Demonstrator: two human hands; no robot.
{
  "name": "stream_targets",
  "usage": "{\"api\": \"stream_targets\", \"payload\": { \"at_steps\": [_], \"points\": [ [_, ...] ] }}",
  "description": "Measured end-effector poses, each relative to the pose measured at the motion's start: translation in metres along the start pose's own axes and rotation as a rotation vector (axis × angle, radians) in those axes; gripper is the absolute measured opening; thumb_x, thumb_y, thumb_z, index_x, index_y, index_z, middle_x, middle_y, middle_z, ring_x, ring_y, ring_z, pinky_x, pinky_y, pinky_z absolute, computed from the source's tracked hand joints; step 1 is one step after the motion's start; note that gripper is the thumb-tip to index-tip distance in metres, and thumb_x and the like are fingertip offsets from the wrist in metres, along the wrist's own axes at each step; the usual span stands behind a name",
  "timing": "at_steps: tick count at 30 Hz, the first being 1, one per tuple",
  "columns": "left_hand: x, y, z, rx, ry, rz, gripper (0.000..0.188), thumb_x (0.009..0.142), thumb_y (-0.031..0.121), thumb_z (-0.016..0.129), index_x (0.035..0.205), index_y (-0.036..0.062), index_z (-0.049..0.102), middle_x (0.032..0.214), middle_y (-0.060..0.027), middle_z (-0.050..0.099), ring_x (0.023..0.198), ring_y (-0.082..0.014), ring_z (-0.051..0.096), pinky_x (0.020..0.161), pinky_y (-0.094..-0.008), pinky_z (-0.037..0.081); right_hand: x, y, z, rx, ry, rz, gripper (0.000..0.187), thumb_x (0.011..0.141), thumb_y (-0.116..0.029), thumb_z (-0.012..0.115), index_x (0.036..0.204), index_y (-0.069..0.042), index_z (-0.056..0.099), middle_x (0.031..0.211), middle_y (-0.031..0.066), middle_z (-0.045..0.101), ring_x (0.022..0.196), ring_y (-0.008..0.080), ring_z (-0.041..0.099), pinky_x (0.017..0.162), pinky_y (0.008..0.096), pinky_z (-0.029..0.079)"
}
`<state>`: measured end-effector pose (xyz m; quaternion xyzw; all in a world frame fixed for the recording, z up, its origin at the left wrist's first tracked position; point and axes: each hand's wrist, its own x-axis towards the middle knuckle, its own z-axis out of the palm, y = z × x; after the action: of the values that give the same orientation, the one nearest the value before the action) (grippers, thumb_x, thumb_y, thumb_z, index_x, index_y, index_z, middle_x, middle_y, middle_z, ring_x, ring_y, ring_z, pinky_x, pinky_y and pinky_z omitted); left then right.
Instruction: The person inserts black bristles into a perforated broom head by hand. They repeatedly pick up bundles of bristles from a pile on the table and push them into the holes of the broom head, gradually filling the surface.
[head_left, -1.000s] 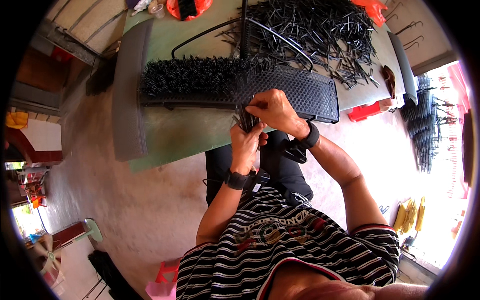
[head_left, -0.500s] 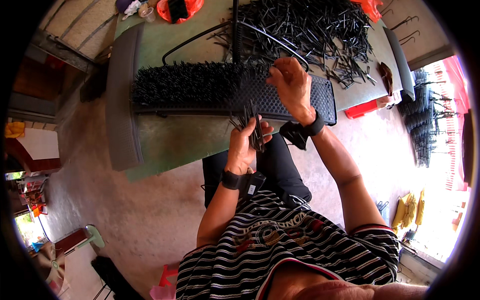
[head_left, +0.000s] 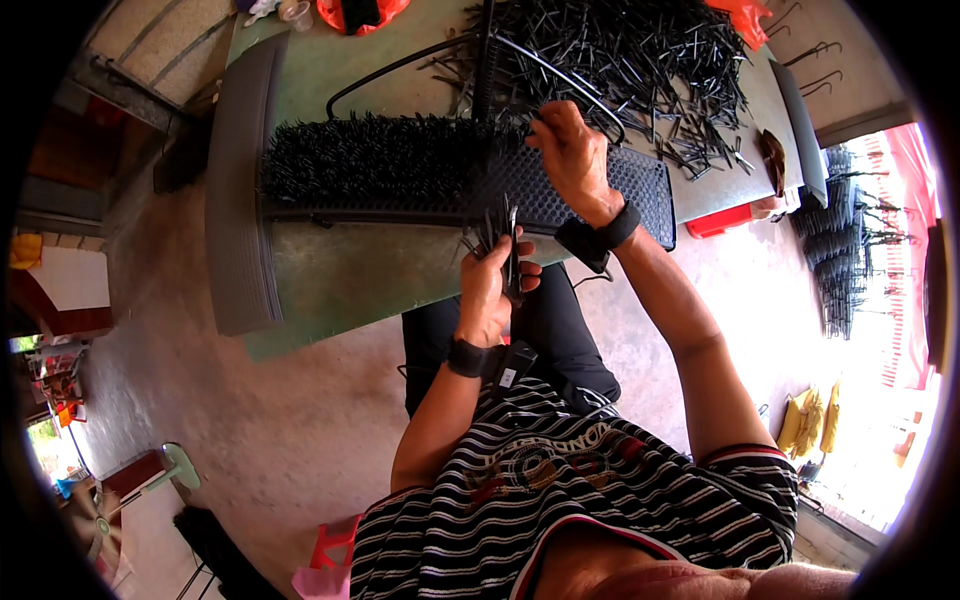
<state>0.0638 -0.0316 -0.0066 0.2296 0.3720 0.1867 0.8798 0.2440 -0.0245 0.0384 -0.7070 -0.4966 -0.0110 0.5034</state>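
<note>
A long black panel lies across the table, full of small holes on its right part. Dense black bristle-like pieces cover its left part. My left hand, just below the panel's near edge, is closed round a bundle of thin black strips that point up and away. Over the panel, at the border of bristles and bare holes, my right hand has its fingers pinched together. Something small and dark shows at those fingertips, too small to make out. Both wrists wear black bands with dark boxes.
A big heap of loose black strips covers the table's far side. A black metal frame rises behind the panel. Grey stacked sheets stand at the left table edge. An orange-red bag sits far left; black racks stand right.
My right hand has shifted slightly left and up over the panel, its fingers still pinched. My left hand keeps the bundle in nearly the same place. The view has shifted a little.
</note>
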Motion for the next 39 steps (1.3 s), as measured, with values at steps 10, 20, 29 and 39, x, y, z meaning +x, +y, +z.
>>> {"api": "stream_targets", "payload": {
  "at_steps": [10, 20, 29, 39],
  "points": [
    [-0.002, -0.003, 0.0, 0.035, 0.058, 0.066, 0.019, 0.087, 0.012, 0.061, 0.104, 0.0045, 0.062, 0.089, -0.01, 0.065, 0.067, -0.0207, 0.064, 0.055, -0.033, 0.053, 0.003, 0.019, 0.007, -0.234, -0.192, -0.176, 0.011, 0.083, -0.006, 0.057, 0.091, -0.002, 0.052, 0.072, 0.0176, 0.062, 0.065, 0.0328, 0.063, 0.054, 0.0384, 0.049],
    [-0.004, -0.003, 0.008, 0.017, 0.023, 0.161, 0.021, 0.084, 0.007, 0.063, 0.105, 0.0039, 0.062, 0.085, -0.0086, 0.065, 0.064, -0.0193, 0.064, 0.05, -0.0296, 0.052, -0.02, -0.017, -0.015, -0.052, -0.769, 0.248, 0.023, 0.081, -0.021, 0.066, 0.075, 0.001, 0.066, 0.059, 0.0068, 0.061, 0.045, 0.009, 0.05, 0.044, 0.0251, 0.04],
    [-0.006, -0.002, 0.012, 0.1, 0.06, 0.233, 0.026, 0.076, 0.001, 0.07, 0.1, 0.0047, 0.062, 0.081, -0.0061, 0.065, 0.058, -0.0165, 0.062, 0.048, -0.0274, 0.05, -0.03, -0.017, -0.02, 0.257, -0.693, 0.59, 0.026, 0.083, -0.022, 0.062, 0.076, 0.002, 0.067, 0.061, 0.0046, 0.063, 0.048, 0.0066, 0.053, 0.043, 0.0217, 0.041],
    [-0.001, 0.0, 0.007, -0.085, 0.042, 0.052, 0.018, 0.083, 0.012, 0.065, 0.099, 0.0033, 0.062, 0.082, -0.0087, 0.065, 0.063, -0.0188, 0.063, 0.052, -0.029, 0.052, -0.035, -0.008, -0.021, 0.474, -0.496, 0.774, 0.021, 0.086, -0.016, 0.058, 0.085, 0.002, 0.068, 0.064, 0.0042, 0.062, 0.051, 0.0082, 0.055, 0.045, 0.0214, 0.042]
  ]
}}
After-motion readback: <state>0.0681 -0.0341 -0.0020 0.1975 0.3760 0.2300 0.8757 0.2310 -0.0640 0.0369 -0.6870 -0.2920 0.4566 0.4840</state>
